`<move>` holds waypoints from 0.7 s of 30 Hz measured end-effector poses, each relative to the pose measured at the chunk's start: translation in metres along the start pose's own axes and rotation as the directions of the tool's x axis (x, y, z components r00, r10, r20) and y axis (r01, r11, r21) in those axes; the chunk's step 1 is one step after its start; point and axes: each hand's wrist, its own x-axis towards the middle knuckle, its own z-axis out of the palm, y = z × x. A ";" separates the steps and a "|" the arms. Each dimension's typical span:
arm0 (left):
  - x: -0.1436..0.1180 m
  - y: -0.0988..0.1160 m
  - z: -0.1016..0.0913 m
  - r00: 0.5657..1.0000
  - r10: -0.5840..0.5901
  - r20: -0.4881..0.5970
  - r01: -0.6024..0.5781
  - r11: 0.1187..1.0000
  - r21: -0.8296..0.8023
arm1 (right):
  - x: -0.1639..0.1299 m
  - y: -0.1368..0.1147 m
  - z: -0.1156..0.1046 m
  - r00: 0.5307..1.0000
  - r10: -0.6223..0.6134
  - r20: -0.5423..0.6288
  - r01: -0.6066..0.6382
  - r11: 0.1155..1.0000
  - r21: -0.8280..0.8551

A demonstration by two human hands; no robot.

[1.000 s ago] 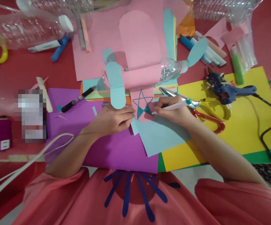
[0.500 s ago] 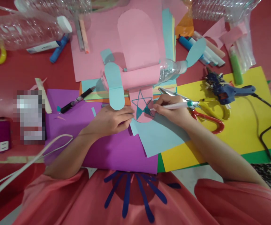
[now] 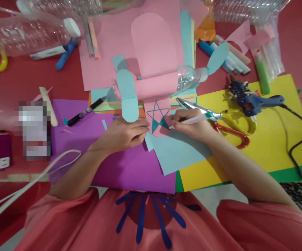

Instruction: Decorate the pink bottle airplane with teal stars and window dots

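Marker (image 3: 194, 119) tip shifted down to lower-right point of star (image 3: 158, 116); colouring looks further along. Right hand (image 3: 196, 129): grip pinching marker. Left hand (image 3: 123, 134) flat, fingers loose, at left edge of star-bearing pink flap (image 3: 149, 104).

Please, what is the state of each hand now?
Left hand: open, resting at the pink flap's left edge.
Right hand: closed, holding a white marker.
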 end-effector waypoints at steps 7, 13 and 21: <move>0.001 0.001 -0.001 1.000 0.017 -0.023 -0.017 1.000 0.011 | 0.001 0.003 -0.002 0.995 0.020 -0.101 -0.013 0.998 0.068; 0.001 0.001 -0.001 1.000 0.005 -0.010 -0.005 1.000 0.003 | 0.001 0.006 0.005 0.988 -0.004 -0.153 -0.001 1.000 -0.030; 0.000 0.001 0.000 1.000 -0.019 0.012 0.019 1.000 0.010 | -0.001 0.006 0.008 0.989 -0.022 -0.148 0.007 0.995 -0.100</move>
